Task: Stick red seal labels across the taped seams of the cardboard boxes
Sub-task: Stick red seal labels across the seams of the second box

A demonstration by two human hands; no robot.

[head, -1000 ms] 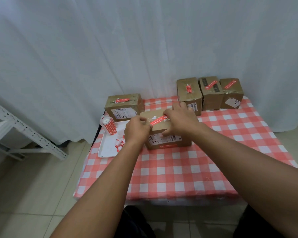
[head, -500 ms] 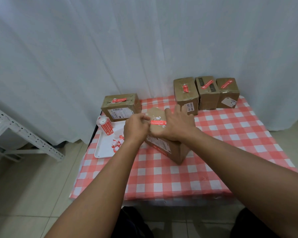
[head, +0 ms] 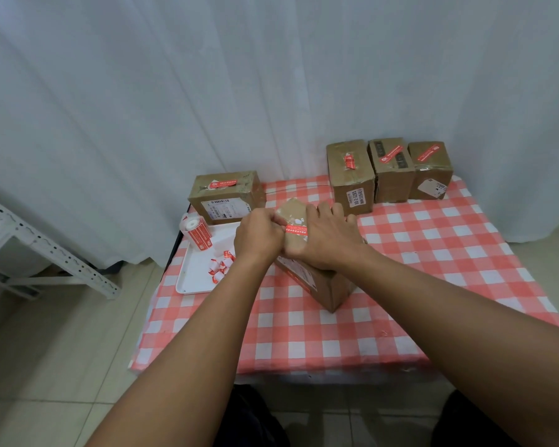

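Observation:
A cardboard box stands turned corner-on in the middle of the checked table. A red seal label lies across its taped top. My left hand is closed at the label's left end, fingers curled against the box top. My right hand lies flat over the box top and covers the label's right end. A roll of red labels rests on the far left corner of a white tray.
A labelled box stands behind the tray. Three more labelled boxes line the back right edge by the white curtain. Peeled backing scraps lie in the tray. A white metal rack stands to the left.
The box has been rotated from square-on to corner-on under both hands, and the label now runs level across the top. Both hands stayed on the box.

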